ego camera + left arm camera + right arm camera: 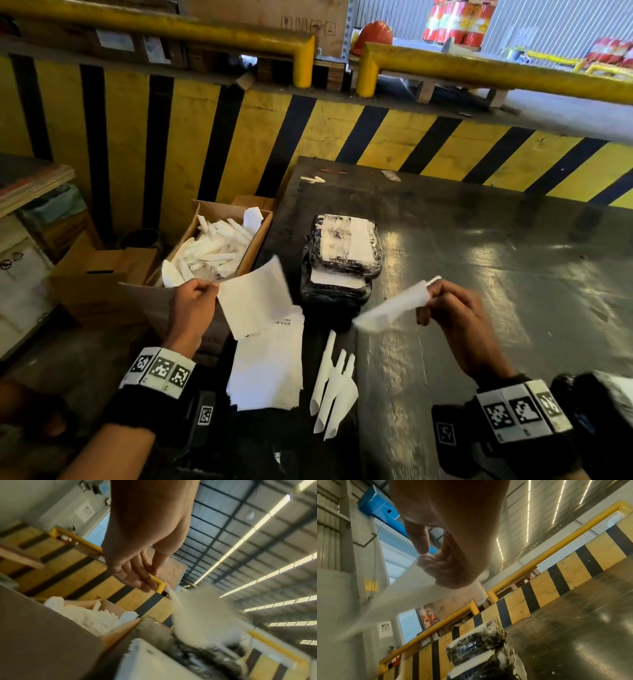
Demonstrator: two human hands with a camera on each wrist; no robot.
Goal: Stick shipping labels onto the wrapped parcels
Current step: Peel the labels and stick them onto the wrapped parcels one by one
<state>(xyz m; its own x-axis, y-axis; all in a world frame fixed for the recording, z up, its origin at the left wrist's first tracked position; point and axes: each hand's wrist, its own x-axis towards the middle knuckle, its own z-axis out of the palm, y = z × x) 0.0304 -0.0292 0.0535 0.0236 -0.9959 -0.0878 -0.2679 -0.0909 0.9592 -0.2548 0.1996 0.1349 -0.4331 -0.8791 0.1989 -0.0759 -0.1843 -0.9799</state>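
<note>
Two black film-wrapped parcels (pixel 340 262) lie stacked on the dark table (pixel 479 257), each with a white label on top; they also show in the right wrist view as parcels (pixel 477 643). My left hand (pixel 205 289) pinches a white label sheet (pixel 255 298) by its corner, above the table's left edge. My right hand (pixel 431 296) pinches a narrow white backing strip (pixel 394 308), which hangs left of it. In the right wrist view thumb and fingers (pixel 426 559) hold the strip (pixel 390 596). A pile of label sheets (pixel 270 363) lies below the held sheet.
An open cardboard box (pixel 219 246) of discarded white strips stands left of the table, with a second box (pixel 99 274) further left. Several peeled strips (pixel 334 387) lie on the table near me. A yellow-and-black striped barrier (pixel 308 137) with yellow rails runs behind.
</note>
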